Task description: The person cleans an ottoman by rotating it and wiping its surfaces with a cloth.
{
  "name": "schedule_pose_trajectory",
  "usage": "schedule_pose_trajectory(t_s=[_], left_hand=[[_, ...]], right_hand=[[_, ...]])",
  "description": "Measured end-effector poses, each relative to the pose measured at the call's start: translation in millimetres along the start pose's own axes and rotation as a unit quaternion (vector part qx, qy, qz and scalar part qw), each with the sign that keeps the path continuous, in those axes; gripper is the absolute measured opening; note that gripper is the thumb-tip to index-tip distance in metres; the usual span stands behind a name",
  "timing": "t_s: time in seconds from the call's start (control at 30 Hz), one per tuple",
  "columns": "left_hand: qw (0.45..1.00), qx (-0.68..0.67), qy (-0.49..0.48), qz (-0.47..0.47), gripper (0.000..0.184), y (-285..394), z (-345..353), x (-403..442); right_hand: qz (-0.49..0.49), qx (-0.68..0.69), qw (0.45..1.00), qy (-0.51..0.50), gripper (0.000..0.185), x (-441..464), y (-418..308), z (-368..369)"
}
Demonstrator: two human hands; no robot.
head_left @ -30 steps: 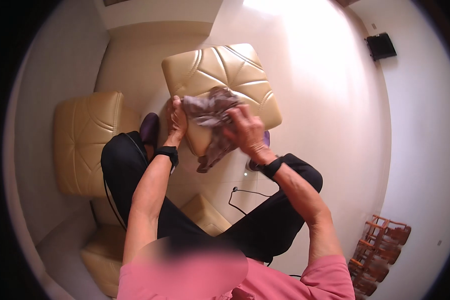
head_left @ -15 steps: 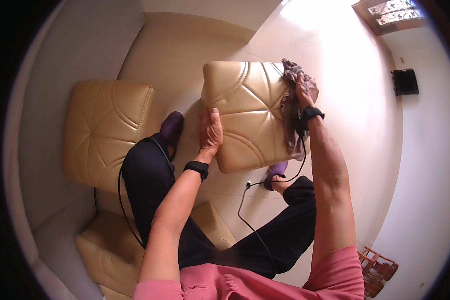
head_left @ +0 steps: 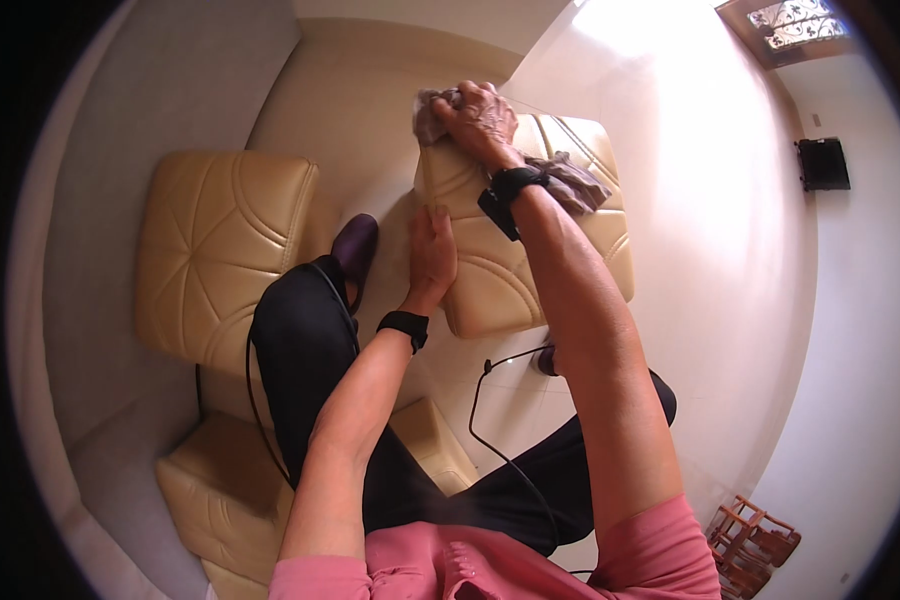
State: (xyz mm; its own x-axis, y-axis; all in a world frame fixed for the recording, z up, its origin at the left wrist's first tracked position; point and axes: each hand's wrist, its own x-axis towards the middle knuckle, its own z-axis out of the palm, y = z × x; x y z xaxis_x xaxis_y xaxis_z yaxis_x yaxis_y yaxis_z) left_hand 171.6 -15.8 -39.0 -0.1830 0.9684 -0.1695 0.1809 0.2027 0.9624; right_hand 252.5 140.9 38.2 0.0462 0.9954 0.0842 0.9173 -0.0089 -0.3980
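Note:
A tan padded stool (head_left: 500,285) with stitched star seams on its top is between my knees. My left hand (head_left: 433,258) rests against its left side, fingers stretched out along the edge. At the stool's far left corner, my right hand (head_left: 482,122) is closed on a greyish-brown cloth (head_left: 575,186). Part of that cloth bunches out past my fingers at the corner, and the rest trails across the stool top behind my wrist. Each wrist wears a black band, and the right one has a dark box attached.
A second tan stool (head_left: 220,250) stands to the left, with another tan padded piece (head_left: 225,490) below it. A black cable (head_left: 500,448) runs across my lap. A wooden rack (head_left: 755,540) is at lower right, and a black box (head_left: 823,164) sits by the right wall.
My right hand has swept the cloth from the stool's right edge across to its far left corner. The left hand stays at the left side.

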Motion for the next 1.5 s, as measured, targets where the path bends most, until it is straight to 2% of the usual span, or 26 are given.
schedule_pose_trajectory(t_s=[0.07, 0.17, 0.2, 0.27, 0.3, 0.37, 0.47, 0.53, 0.77, 0.8, 0.87, 0.9, 1.07, 1.13, 1.17, 1.2, 1.27, 1.37, 1.5], left_hand=[[1.000, -0.014, 0.005, 0.005, 0.042, -5, 4, 0], [0.999, -0.009, -0.029, 0.019, 0.042, -25, 3, 4], [0.999, -0.025, -0.016, 0.026, 0.043, -26, 2, 5], [0.999, -0.041, -0.004, 0.033, 0.043, -25, -4, 8], [0.997, -0.055, -0.005, 0.044, 0.043, -18, -6, 9], [0.996, -0.068, -0.008, 0.057, 0.043, -4, -12, 9], [0.997, -0.074, -0.008, 0.027, 0.044, 3, -11, 4], [0.997, -0.057, 0.022, 0.056, 0.045, -8, -1, 5], [0.997, 0.000, -0.004, 0.075, 0.048, -6, 5, -3], [0.998, -0.002, -0.008, 0.069, 0.049, -5, 7, -2], [0.998, -0.004, -0.014, 0.064, 0.049, -5, 11, -4], [0.998, -0.003, -0.006, 0.055, 0.049, 2, 10, -8], [0.998, -0.001, 0.002, 0.064, 0.047, -3, 17, -1], [0.998, 0.001, -0.005, 0.068, 0.047, -5, 18, 0], [0.998, 0.002, -0.007, 0.068, 0.047, -5, 21, -1], [0.997, -0.007, -0.008, 0.075, 0.046, -2, 23, -4], [0.996, -0.014, -0.010, 0.083, 0.046, -3, 27, -3], [0.996, -0.006, -0.021, 0.081, 0.046, -12, 29, 4], [0.997, 0.007, -0.007, 0.080, 0.046, -22, 28, 8]], right_hand=[[-0.035, 0.020, 0.999, 0.016, 0.046, -12, -3, 1], [-0.165, 0.097, 0.979, 0.069, 0.040, -34, 2, 7], [-0.165, 0.096, 0.979, 0.070, 0.040, -42, 0, 5], [-0.232, 0.097, 0.968, 0.004, 0.038, -58, -4, -2], [-0.239, 0.065, 0.969, 0.000, 0.031, -66, -2, -6], [-0.232, 0.053, 0.971, 0.004, 0.030, -78, 2, -16], [-0.229, 0.031, 0.973, 0.022, 0.030, -96, 21, -31], [-0.193, 0.004, 0.981, 0.026, 0.032, -109, 37, -45], [0.012, -0.114, 0.990, 0.088, 0.034, -151, 157, -98], [0.014, -0.114, 0.989, 0.089, 0.034, -156, 169, -101], [0.147, -0.110, 0.977, 0.110, 0.036, -163, 190, -105], [0.180, -0.094, 0.975, 0.096, 0.040, -164, 197, -109], [0.165, -0.046, 0.980, 0.099, 0.042, -156, 228, -106], [0.221, 0.017, 0.969, 0.108, 0.046, -155, 249, -100], [0.269, 0.039, 0.960, 0.075, 0.048, -154, 263, -103], [0.277, 0.060, 0.958, 0.032, 0.050, -154, 281, -108], [0.277, 0.212, 0.937, -0.003, 0.051, -159, 313, -105], [0.279, 0.180, 0.943, -0.008, 0.062, -155, 314, -103], [0.283, 0.103, 0.953, 0.029, 0.061, -160, 275, -108]])
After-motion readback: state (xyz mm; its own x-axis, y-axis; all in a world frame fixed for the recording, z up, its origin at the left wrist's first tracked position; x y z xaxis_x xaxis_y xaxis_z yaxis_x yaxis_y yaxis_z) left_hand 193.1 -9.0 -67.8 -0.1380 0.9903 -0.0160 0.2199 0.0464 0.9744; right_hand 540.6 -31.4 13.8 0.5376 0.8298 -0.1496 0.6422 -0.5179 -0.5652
